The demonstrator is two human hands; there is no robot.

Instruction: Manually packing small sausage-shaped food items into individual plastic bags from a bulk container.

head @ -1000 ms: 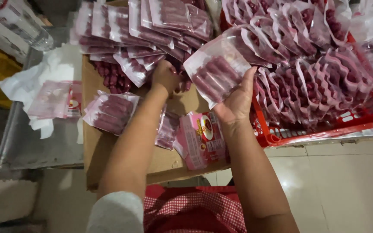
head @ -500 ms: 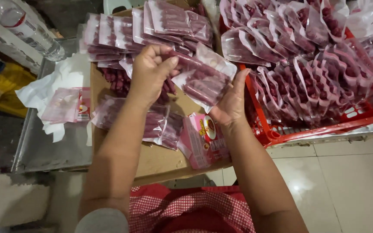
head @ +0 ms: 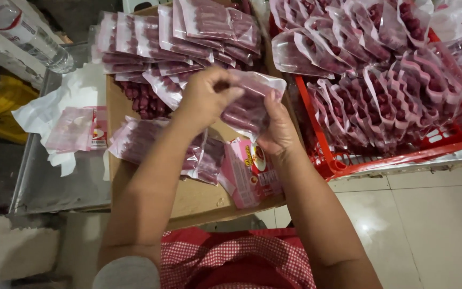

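While the clear pouch of red sausages (head: 249, 107) sits pinched between both hands above the cardboard surface (head: 199, 198), I log the following.

Item 1, left hand (head: 207, 96): grip pressed together on the pouch's upper left edge, fingers curled over the film. A second ago this hand was down among the loose sausages (head: 143, 99); half a second ago it had risen with fingers bunched near the pouch mouth. Now it has closed on the pouch itself.

Item 2, right hand (head: 276, 128): grip pinching the pouch from below and from the right, thumb up along the film. Earlier the palm lay flat and open under the pouch; it has since folded round it.

Item 3, the pouch: formerly held broad and flat, now crumpled and tilted between the two hands. I judge that the work has passed from filling to handling the filled pouch; whether the mouth is sealed I cannot tell.

Item 4, surroundings: filled pouches stacked (head: 183, 32) beyond the hands; a red crate (head: 445, 144) of standing pouches to the right; flat pink printed packets (head: 249, 171) below the hands; white paper (head: 76, 93) and a plastic bottle (head: 25, 35) to the left.
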